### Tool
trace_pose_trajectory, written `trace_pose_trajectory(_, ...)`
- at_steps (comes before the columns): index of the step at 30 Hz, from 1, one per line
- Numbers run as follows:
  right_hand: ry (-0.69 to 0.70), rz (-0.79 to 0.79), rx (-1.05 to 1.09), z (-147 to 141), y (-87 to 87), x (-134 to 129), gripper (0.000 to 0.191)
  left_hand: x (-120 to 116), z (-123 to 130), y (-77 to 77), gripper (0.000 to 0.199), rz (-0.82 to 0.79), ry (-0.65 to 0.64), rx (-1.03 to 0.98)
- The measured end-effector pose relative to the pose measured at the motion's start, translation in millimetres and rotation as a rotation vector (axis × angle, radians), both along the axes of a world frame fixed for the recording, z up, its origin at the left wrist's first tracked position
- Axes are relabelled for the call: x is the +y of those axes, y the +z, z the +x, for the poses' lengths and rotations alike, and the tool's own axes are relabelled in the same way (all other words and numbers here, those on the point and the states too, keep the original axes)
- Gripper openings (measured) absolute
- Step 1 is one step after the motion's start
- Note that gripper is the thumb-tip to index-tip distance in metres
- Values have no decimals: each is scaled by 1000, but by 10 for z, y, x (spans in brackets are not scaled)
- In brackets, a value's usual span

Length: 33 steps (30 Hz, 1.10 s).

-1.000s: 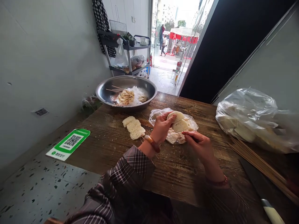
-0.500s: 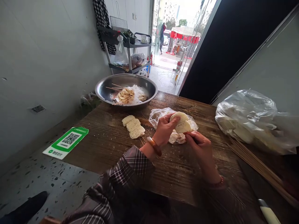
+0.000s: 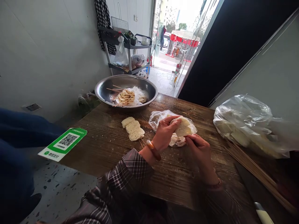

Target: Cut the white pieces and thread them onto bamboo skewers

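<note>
Pale steamed bun slices (image 3: 183, 130) are gripped in my left hand (image 3: 165, 129), thumb on top and fingers behind. My right hand (image 3: 198, 147) is pinched at their lower right edge, closed on what looks like a thin bamboo skewer; the fingers hide most of it. Beneath the hands lies a crumpled clear plastic bag (image 3: 154, 119) with more pale pieces. To the left, a row of skewered bun slices (image 3: 133, 129) rests on the wooden table, its sticks pointing toward my left wrist.
A steel basin (image 3: 102, 90) holds skewered slices (image 3: 125, 98). On the right are a bulging plastic bag (image 3: 243, 118), loose bamboo skewers (image 3: 254, 168) and a knife (image 3: 263, 214). A green QR card (image 3: 64, 144) sits at the table's left edge. Another person's leg (image 3: 21, 130) stands beside it.
Another person's dark-clad leg has come further into view on the left. My hands stay together at the bun slices, which have tilted slightly; the view has shifted a little.
</note>
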State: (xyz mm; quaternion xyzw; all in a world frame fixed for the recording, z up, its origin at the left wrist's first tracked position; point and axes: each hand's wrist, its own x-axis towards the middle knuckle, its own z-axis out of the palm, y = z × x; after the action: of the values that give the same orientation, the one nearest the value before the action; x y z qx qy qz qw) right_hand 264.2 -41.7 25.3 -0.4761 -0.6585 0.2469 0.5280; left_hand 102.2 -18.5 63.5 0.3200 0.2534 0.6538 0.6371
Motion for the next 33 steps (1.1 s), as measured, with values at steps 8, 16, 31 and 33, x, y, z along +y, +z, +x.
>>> trace_pose_trajectory(8, -25, 18, -23, 11, -17, -13, 14, -14, 21, -30, 35, 58, 38, 76)
trace_pose_trajectory(16, -1, 33, -47, 15, -12, -39, 13, -29, 37, -31, 35, 59, 87, 124)
trace_pose_trajectory(31, -5, 9, -46, 60, -40, -32, 13, -44, 44, -24, 35, 57, 72, 129)
trace_pose_trajectory(33, -8, -3, -34, 67, -47, -26, 12, -44, 50, -25, 35, 55, 62, 125)
